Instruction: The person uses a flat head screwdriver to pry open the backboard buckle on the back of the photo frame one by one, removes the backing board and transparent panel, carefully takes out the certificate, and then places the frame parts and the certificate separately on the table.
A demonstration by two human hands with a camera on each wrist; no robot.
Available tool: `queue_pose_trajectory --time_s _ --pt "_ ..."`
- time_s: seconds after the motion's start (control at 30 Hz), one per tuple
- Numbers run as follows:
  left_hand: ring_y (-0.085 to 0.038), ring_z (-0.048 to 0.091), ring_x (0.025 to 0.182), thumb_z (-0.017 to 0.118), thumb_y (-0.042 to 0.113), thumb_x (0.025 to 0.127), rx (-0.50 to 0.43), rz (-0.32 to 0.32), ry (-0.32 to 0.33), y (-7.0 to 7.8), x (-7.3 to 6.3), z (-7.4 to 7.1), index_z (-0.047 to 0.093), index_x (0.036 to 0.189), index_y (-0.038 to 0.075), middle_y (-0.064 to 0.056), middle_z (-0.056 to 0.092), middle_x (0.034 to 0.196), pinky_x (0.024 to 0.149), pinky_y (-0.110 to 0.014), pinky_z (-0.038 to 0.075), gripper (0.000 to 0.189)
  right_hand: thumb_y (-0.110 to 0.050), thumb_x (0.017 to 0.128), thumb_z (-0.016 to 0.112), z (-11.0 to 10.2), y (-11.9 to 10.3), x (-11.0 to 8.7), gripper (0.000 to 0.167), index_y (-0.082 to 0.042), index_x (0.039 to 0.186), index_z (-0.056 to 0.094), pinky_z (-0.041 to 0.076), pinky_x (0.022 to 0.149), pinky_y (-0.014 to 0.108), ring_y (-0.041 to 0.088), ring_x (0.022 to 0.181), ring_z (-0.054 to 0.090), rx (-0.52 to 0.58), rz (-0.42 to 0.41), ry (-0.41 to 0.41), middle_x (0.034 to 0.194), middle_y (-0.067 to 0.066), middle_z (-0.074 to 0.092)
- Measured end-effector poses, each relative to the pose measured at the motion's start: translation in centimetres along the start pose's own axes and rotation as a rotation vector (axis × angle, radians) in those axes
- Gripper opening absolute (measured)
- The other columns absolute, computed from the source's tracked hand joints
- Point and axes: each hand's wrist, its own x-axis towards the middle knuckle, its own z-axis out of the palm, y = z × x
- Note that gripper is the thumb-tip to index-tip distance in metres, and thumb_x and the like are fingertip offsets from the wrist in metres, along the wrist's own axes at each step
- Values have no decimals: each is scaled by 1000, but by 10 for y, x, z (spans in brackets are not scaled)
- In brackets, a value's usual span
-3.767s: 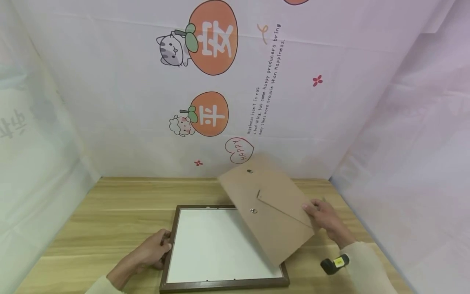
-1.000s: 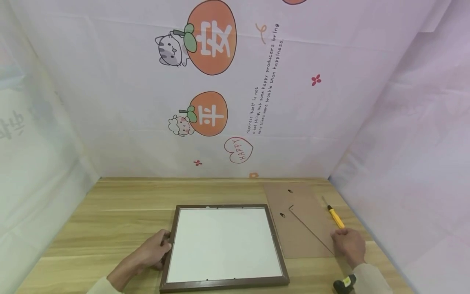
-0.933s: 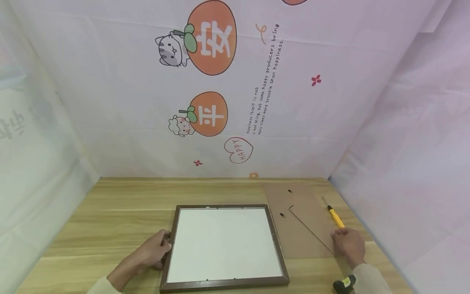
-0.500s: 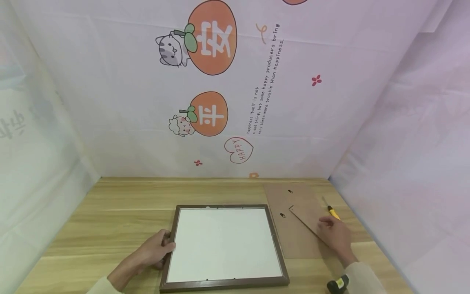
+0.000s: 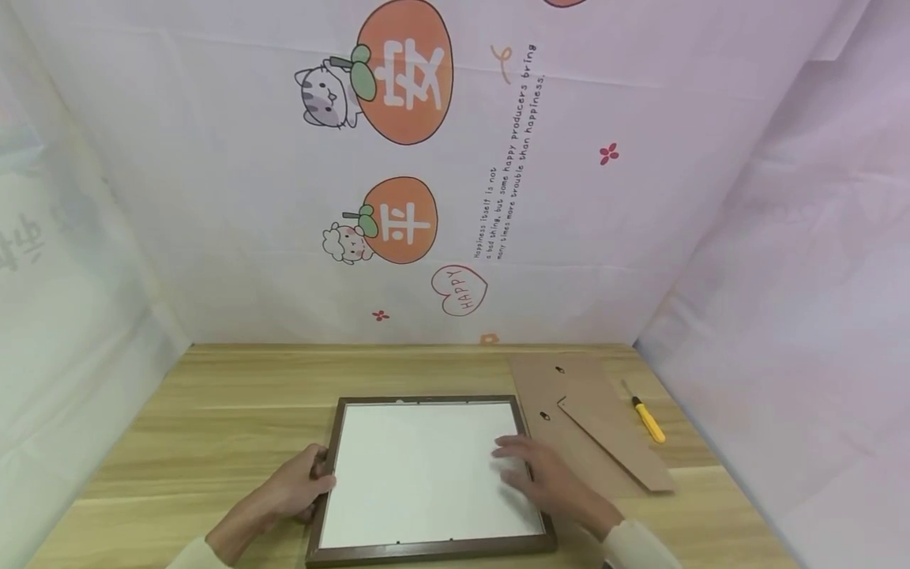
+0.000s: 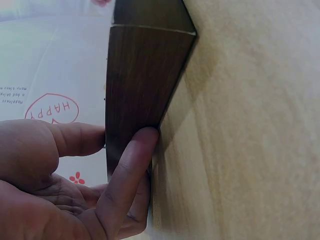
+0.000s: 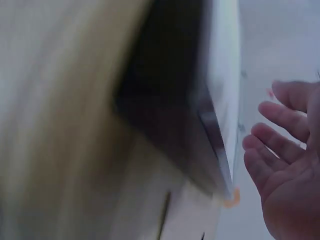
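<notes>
A brown picture frame (image 5: 483,545) lies face down on the wooden table, a white sheet (image 5: 405,474) filling its inside. My left hand (image 5: 293,484) grips its left side; in the left wrist view the thumb and fingers lie on either face of the dark rail (image 6: 137,80). Over the right part of the white sheet hovers my right hand (image 5: 543,478), fingers spread and holding nothing. In the right wrist view that hand (image 7: 290,170) is apart from the blurred frame corner (image 7: 160,120). A brown backing board (image 5: 536,383) with a stand leg (image 5: 617,450) rests right of the frame.
A yellow-handled screwdriver (image 5: 650,421) lies at the table's right edge, beyond the board. White printed cloth (image 5: 235,197) hangs behind the table and along both sides. Small dark clips or rings (image 5: 544,416) sit on the board.
The backing board was lifted off the frame and laid on the table at right. My right hand let it go and moved left over the white sheet. My left hand stayed on the frame.
</notes>
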Motion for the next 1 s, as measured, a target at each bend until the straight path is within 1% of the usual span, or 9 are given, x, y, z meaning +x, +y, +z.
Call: queue_pose_trajectory --time_s 0.1,0.17,0.23,0.37,0.47,0.63,0.77,0.93,1.0 --pt "-24 51 79 58 6 95 7 2 6 1 -1 1 31 142 -11 -13 46 100 57 -33 53 57 -31 96 61 14 -8 0 37 -13 129 63 41 109 55 32 135 48 -56 -36 -94 148 9 49" --pt "-23 51 76 58 5 95 12 6 8 2 -2 1 32 142 -11 -13 46 99 56 -31 51 57 -39 96 59 20 -11 -2 45 -15 134 59 41 111 54 30 140 43 -96 -39 -140 153 7 43" --pt "-22 50 73 58 5 95 13 13 1 2 -3 1 31 143 -11 -13 46 98 54 -29 50 57 -47 96 56 25 -14 -4 53 -16 139 55 40 112 52 29 143 38 -140 -34 -163 156 6 39" --pt "-22 52 73 56 4 95 31 15 3 2 -4 2 32 142 -11 -13 48 96 54 -29 49 56 -57 95 52 31 -21 -8 66 -14 145 48 39 113 52 28 145 35 -195 -37 -176 158 6 36" --pt "-23 53 74 56 3 94 58 -4 24 3 -5 4 34 141 -10 -13 51 94 54 -31 50 54 -60 94 51 34 -24 -9 73 -11 147 45 38 114 51 28 145 36 -241 -56 -174 158 8 36" --pt "-22 52 72 57 5 93 86 -21 38 4 -10 7 31 144 -10 -12 51 97 52 -31 50 59 -65 90 54 38 -25 -14 79 -9 145 47 41 111 48 28 142 40 -315 -97 -148 155 9 40" --pt "-22 51 73 58 5 94 86 -13 32 3 -13 7 28 148 -7 -12 50 100 52 -32 51 64 -68 88 54 38 -26 -17 82 -10 145 47 42 111 49 29 141 41 -333 -120 -149 155 9 41" --pt "-23 53 76 59 4 92 110 22 21 1 -17 6 26 148 -8 -13 50 101 53 -32 53 66 -74 86 51 36 -32 -19 88 -12 148 43 41 112 48 29 142 41 -349 -115 -209 156 8 40" --pt "-23 54 77 59 4 91 118 33 20 1 -19 6 27 147 -10 -14 51 102 53 -31 54 66 -75 86 49 36 -35 -20 88 -11 147 44 42 112 47 29 141 42 -370 -128 -219 154 9 42"
